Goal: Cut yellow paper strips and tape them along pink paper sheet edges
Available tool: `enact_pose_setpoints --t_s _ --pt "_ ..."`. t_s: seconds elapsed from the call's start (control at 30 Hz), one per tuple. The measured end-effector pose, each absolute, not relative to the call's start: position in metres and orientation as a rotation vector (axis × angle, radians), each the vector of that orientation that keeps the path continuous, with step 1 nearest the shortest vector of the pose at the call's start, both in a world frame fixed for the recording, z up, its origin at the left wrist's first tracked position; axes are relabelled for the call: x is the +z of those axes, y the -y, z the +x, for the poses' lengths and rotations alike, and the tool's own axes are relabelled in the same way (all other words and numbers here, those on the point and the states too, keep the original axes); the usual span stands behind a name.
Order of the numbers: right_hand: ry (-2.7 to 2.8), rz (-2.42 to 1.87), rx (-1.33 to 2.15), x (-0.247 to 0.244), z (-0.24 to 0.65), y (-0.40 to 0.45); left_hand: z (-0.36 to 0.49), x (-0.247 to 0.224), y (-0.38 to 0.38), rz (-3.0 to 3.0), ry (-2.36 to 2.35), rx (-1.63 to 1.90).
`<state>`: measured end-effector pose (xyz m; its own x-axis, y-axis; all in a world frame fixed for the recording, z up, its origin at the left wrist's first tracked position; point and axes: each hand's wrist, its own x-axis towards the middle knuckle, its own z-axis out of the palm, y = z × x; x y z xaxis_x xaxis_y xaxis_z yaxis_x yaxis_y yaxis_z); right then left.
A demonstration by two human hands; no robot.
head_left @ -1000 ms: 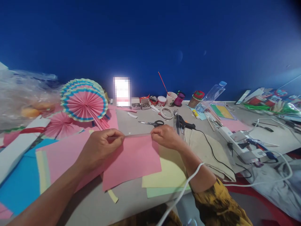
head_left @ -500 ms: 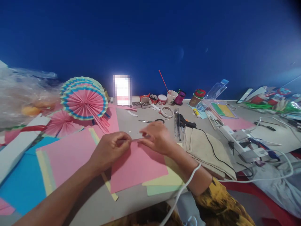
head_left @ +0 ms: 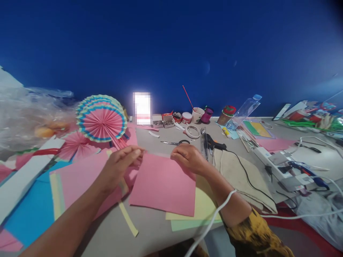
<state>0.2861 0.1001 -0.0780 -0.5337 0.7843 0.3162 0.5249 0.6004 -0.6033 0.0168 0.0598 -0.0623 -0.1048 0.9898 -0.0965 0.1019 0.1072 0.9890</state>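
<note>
A square sheet of pink paper (head_left: 163, 184) lies before me, its near edge looking slightly raised. My right hand (head_left: 189, 157) is closed on the sheet's far right edge, fingers curled under. At the far left corner, my left hand (head_left: 122, 162) has thumb and fingers pressed together; the tips are a little blurred against the paper. Beneath the sheet, yellow paper (head_left: 206, 203) and pale green paper (head_left: 193, 225) stick out. Left of it lie a larger pink sheet (head_left: 77, 175) and a narrow yellow strip (head_left: 128, 219).
A pleated paper rosette (head_left: 102, 123) stands back left. Scissors (head_left: 171, 143), a tape roll (head_left: 193, 132), a ruler (head_left: 204, 144) and a black glue gun (head_left: 215, 142) lie beyond my hands. Right are a folded beige cloth (head_left: 241, 178) and a power strip (head_left: 265, 157). A white cable (head_left: 214, 216) crosses my right forearm.
The pink sheet has turned slightly and its near edge has come up. My hands have moved apart along its far edge, the left leftward and the right rightward.
</note>
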Motion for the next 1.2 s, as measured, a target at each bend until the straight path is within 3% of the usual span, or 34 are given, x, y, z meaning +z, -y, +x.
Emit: enact_pose_setpoints --t_s 0.13,0.4,0.67,0.87,1.2 --pt "2.298 -1.036 0.515 -0.082 0.283 -0.099 0.037 -0.064 -0.048 1.108 -1.42 1.073" --pt "1.943 -0.975 -0.335 -0.072 0.25 -0.066 0.042 -0.066 -0.042 0.976 -1.386 1.114" --pt "1.905 -1.061 -0.18 -0.065 0.271 -0.087 0.037 -0.058 -0.041 1.079 -1.435 1.162" --pt "2.181 -0.803 -0.105 -0.031 0.245 -0.065 0.035 -0.057 -0.037 1.153 -1.427 1.212" --pt "2.26 -0.775 -0.352 -0.032 0.213 -0.068 0.036 -0.047 -0.03 1.429 -1.435 1.372"
